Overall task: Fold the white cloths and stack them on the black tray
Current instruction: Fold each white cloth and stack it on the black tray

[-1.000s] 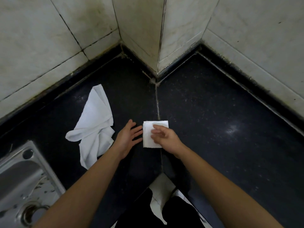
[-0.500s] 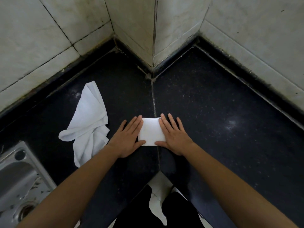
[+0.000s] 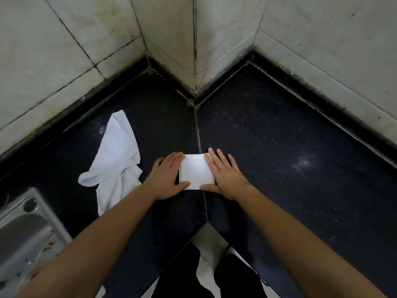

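Item in hand: small square of folded white cloth (image 3: 196, 172), lying flat on the black speckled stone counter (image 3: 279, 158), on the seam that runs from the back corner to the inner front corner, nearer the front.
Left hand (image 3: 166, 179): flat, fingers straight and together, pressing the square's left edge; thumb along its near edge. Grasps nothing.
Right hand (image 3: 225, 177): flat, fingers straight and slightly spread, pressing the right edge; thumb meets the near edge. Grasps nothing.
Step, as judged: smoothing the last fold before the square goes on the stack.
Second item: loose, crumpled white cloth (image 3: 116, 155), unfolded, left of the square, between it and the steel sink (image 3: 23, 229) at the counter's left edge.
Risk 1: the square may spring open once the pressure lifts, since the layers look thick.
Risk 2: the folds may slip if it is lifted by one side only.
Risk 3: it may pick up grime from the dirty seam if dragged along it.
Not in view: the black tray; its place cannot be told.
Cut off: the sink, by the frame's left edge.
Hidden: the square's side edges under the fingers; its count of layers.
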A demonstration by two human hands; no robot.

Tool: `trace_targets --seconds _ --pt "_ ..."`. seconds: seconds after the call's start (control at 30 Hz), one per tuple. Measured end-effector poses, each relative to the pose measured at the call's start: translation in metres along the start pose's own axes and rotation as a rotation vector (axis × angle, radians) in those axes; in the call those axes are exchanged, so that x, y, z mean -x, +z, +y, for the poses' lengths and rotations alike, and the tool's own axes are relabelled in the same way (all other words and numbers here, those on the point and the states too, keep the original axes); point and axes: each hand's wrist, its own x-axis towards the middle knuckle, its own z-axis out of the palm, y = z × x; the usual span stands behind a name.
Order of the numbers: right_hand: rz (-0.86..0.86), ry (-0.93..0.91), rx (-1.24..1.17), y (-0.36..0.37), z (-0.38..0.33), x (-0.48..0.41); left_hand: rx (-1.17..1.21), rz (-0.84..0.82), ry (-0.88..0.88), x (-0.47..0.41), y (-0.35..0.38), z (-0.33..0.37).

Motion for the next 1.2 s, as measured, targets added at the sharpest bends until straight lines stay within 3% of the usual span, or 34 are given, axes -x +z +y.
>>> trace_targets --seconds 0.13,0.3,0.53,0.7,0.83,0.93,1.03,1.2 --pt "0.119 0.126 -0.305 -0.002 -0.003 0.024 0.18 0.099 -0.142 0.006 -0.002 0.015" --pt "0.195 0.342 -0.394 0.005 -0.009 0.039 0.202 0.122 -0.271 0.031 0.006 0.035" --pt "0.173 0.461 -0.688 0.004 -0.016 0.035 0.36 0.145 -0.408 0.057 0.018 0.053" --pt "0.169 0.403 -0.813 -0.015 -0.023 0.042 0.451 0.064 -0.47 0.06 0.011 0.043" --pt "0.197 0.284 -0.796 -0.047 -0.027 0.057 0.325 0.101 -0.391 0.057 -0.02 0.051" --pt "0.225 0.163 -0.722 -0.08 -0.026 0.072 0.178 0.18 -0.21 0.052 -0.054 0.065" --pt "0.264 0.036 -0.616 -0.115 -0.023 0.087 0.069 0.144 -0.056 0.042 -0.085 0.076" --pt "0.411 0.031 -0.613 -0.155 -0.006 0.116 0.275 0.279 0.037 0.028 -0.132 0.092"
